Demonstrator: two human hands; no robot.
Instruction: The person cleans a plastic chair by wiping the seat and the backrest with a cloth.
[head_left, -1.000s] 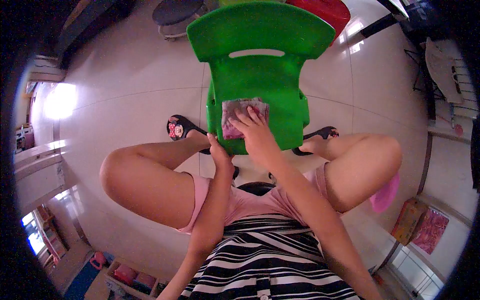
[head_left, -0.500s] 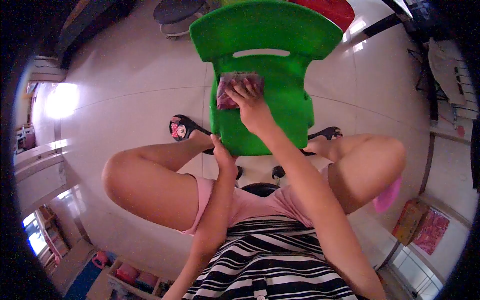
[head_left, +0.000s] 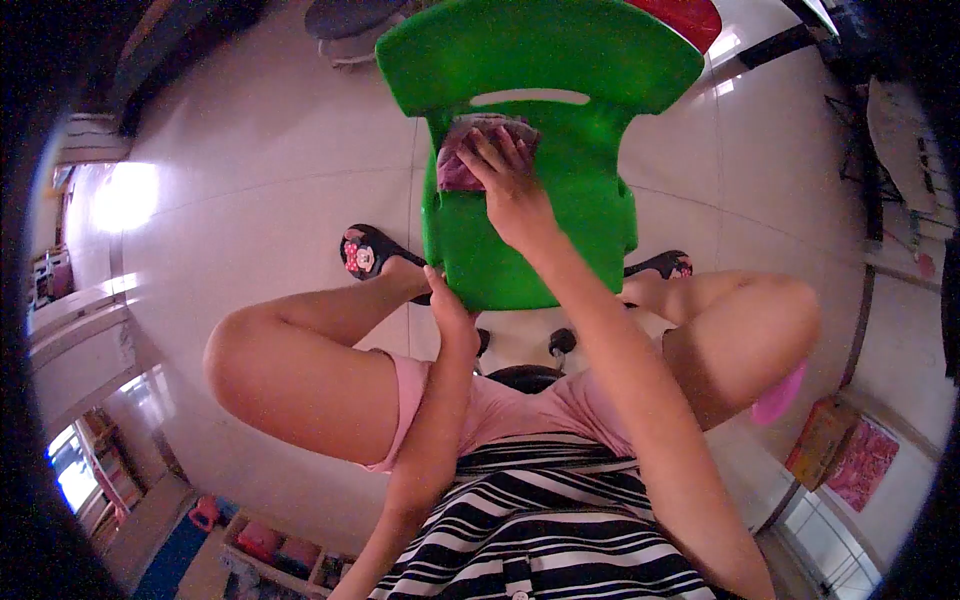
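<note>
A green plastic chair (head_left: 560,250) stands between my legs, its slotted backrest on the far side. My right hand (head_left: 507,185) lies with spread fingers on a folded pinkish-grey cloth (head_left: 460,172), pressing it against the left part of the chair near the foot of the backrest. At the near left corner of the seat, my left hand (head_left: 452,312) grips the chair's edge; the thumb shows, and the other fingers are hidden under the seat.
A grey round stool (head_left: 355,18) stands at the far left, and something red (head_left: 690,18) is behind the chair. A box of small items (head_left: 275,550) lies at the lower left. A cardboard box (head_left: 822,440) is at the right.
My right hand has slid the cloth away from me, from the seat up towards the backrest. My left hand stays at the near left corner. The chair has shifted slightly right in view.
</note>
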